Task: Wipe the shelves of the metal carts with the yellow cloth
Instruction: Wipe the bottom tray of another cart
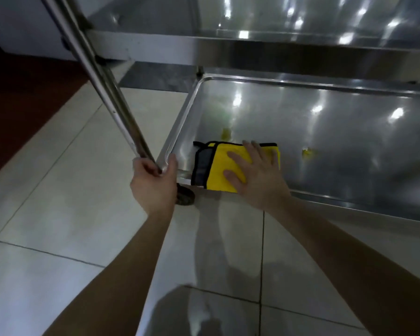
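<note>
1. Cloth: yellow cloth (224, 166), folded, lies at near-left corner of the cart's bottom shelf (325, 132).
2. Right hand (255, 175) presses it, fingers spread flat; left hand (153, 183) fingers wrapped round cart post (121, 112).
3. Soft, light; likely bunches, so palm pressure suits.
4. Long axis runs left-right along shelf's near edge.

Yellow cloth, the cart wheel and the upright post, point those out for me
yellow cloth (218, 169): head view, bare yellow patch left of the fingers.
cart wheel (186, 196): head view, dark tread under the shelf corner.
upright post (100, 76): head view, mid-length of the shiny tube.
</note>
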Tool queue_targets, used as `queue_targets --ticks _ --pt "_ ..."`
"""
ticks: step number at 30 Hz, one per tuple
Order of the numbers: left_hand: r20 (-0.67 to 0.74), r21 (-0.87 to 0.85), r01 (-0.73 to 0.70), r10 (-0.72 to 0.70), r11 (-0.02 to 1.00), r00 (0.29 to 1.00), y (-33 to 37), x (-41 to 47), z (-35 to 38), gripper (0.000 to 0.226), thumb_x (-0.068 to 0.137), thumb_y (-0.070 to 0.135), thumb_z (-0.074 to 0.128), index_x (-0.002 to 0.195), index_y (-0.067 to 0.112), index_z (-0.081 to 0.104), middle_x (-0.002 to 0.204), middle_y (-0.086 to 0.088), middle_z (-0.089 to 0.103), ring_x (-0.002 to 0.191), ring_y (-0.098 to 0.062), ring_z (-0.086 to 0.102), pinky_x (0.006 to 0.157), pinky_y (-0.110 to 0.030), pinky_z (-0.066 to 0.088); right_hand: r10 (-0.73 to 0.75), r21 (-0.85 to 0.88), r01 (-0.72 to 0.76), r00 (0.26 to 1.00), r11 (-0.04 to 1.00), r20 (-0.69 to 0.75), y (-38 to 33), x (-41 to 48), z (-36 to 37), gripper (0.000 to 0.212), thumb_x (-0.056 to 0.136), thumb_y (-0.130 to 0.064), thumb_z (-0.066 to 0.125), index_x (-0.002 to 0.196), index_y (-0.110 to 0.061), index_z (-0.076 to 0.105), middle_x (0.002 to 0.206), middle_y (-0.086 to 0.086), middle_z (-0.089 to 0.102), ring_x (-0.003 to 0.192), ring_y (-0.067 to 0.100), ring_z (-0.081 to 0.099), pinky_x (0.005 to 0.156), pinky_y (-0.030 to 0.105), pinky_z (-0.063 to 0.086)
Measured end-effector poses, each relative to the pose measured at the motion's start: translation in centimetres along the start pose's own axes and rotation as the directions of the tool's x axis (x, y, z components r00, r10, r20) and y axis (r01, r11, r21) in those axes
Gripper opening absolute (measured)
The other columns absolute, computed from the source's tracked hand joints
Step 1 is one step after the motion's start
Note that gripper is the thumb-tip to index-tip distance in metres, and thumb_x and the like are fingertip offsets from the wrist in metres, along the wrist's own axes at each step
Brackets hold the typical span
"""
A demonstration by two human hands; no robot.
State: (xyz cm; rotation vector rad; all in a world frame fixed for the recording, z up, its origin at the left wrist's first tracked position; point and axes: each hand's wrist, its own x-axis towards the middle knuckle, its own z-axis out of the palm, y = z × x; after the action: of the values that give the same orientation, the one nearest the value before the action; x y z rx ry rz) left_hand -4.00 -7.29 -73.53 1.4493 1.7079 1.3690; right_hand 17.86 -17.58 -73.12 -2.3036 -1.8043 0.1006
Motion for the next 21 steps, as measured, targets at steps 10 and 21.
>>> queue_targets --ticks 10,21 --pt "-0.091 -0.247 0.061 -0.086 0.967 0.992 0.0 5.4 1.8 0.066 0.073 0.062 0.09 0.104 0.02 0.048 0.094 -0.001 0.054 0.078 -0.012 0.056 0.076 -0.034 0.057 -0.013 -0.085 0.032 0.978 0.996 0.21 0.2 2.0 2.3 0.084 0.084 -0.089 -0.01 0.163 -0.06 -0.007 0.179 0.002 -0.015 0.164 0.033 -0.017 0.12 0.079 -0.008" --pt "0.139 -0.451 0.15 -0.097 0.88 0.986 0.8 8.6 3.1 0.034 0.085 0.037 0.072 0.074 0.014 0.05 0.054 -0.002 0.043 0.043 -0.018 0.043 0.043 -0.029 0.036 0.147 -0.092 -0.132 0.972 0.987 0.181 5.0 9.6 2.9 0.081 0.083 -0.097 0.001 0.158 -0.067 -0.006 0.179 -0.006 -0.015 0.165 0.027 -0.017 0.121 0.074 -0.014"
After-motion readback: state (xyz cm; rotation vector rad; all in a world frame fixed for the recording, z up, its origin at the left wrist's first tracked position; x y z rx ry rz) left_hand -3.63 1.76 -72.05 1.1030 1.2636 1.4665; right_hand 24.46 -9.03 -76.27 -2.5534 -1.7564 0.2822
